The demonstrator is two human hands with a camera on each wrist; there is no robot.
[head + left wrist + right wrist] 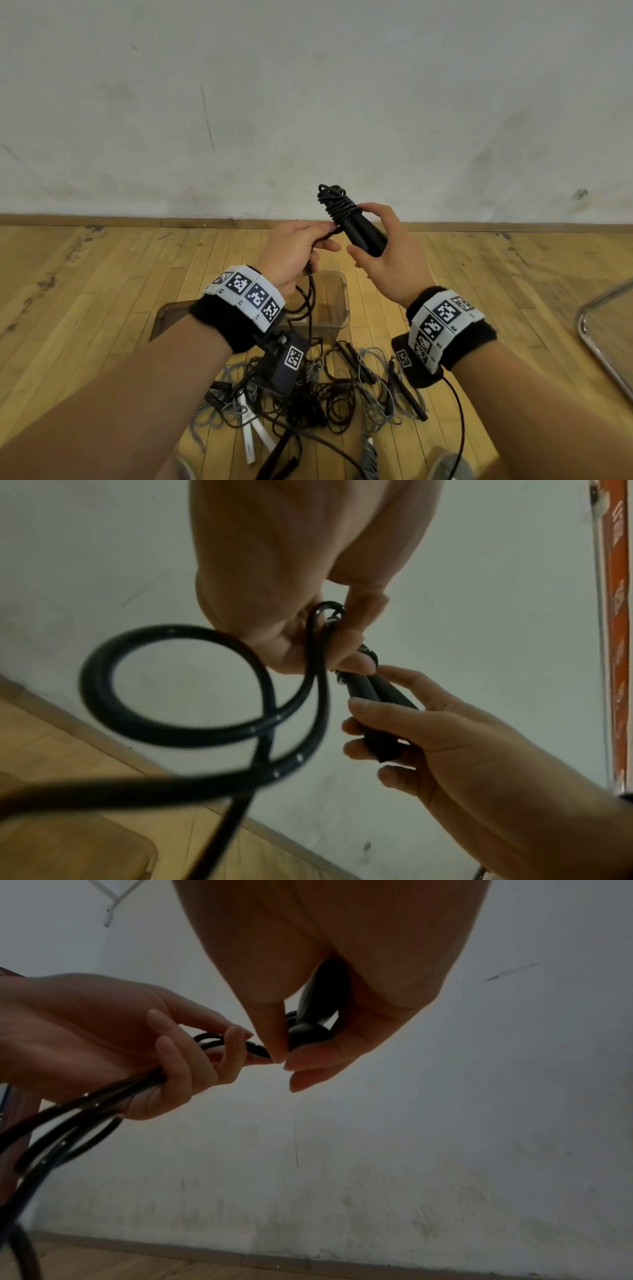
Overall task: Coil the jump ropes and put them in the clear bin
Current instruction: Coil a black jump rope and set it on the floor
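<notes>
At the centre of the head view the right hand (383, 246) is wrapped around a pair of black handles (363, 234), held side by side and tilted up toward the wall. Several turns of black cord (337, 205) are already wound round their upper ends. The left hand (298, 250), just beside it, pinches the loose cord (178, 685) between thumb and fingers, and the rest hangs down past the wrist in slack loops.

That cord looks light, glossy and springy, the sort that holds a curve and wants to unwind, so I would keep a thumb on the last turn and feed it close to the handles. The handles are the stiff part and the sensible place to grip.

Below the hands, in the lower middle of the head view, sits the clear bin (337, 308) on the wooden floor (102, 291). Nearer the bottom edge lies a tangled pile of ropes (325, 394), grey and black.

The left forearm and wristband cover much of the bin, so I cannot say whether it holds anything. How many ropes are in the pile is impossible to count, and the hanging cord's far end is lost in it.
</notes>
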